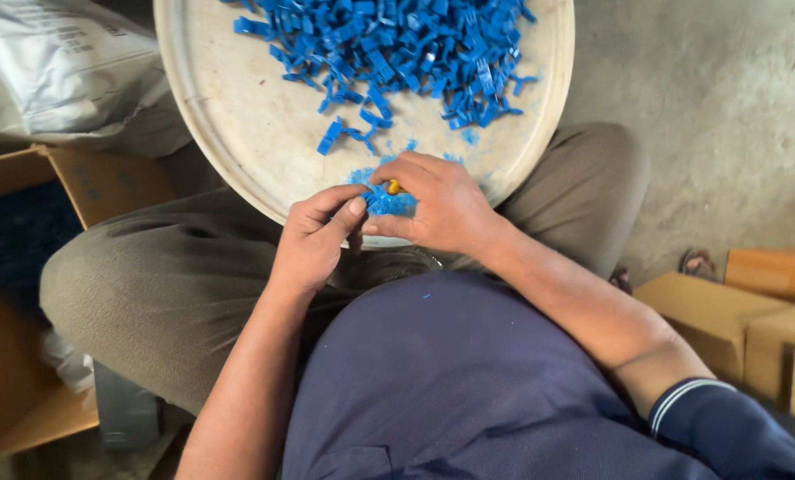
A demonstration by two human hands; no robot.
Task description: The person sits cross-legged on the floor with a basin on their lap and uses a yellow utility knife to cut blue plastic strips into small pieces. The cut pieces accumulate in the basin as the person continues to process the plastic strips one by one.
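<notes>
Pinching a blue part (pixel 387 203) at the tray (pixel 228 116) rim, both hands curl closed: left hand (pixel 313 240) steadies, right hand (pixel 437 204) grips a small yellow tool (pixel 395 188). A slip could nick fingers or flick shavings off the rim.
</notes>
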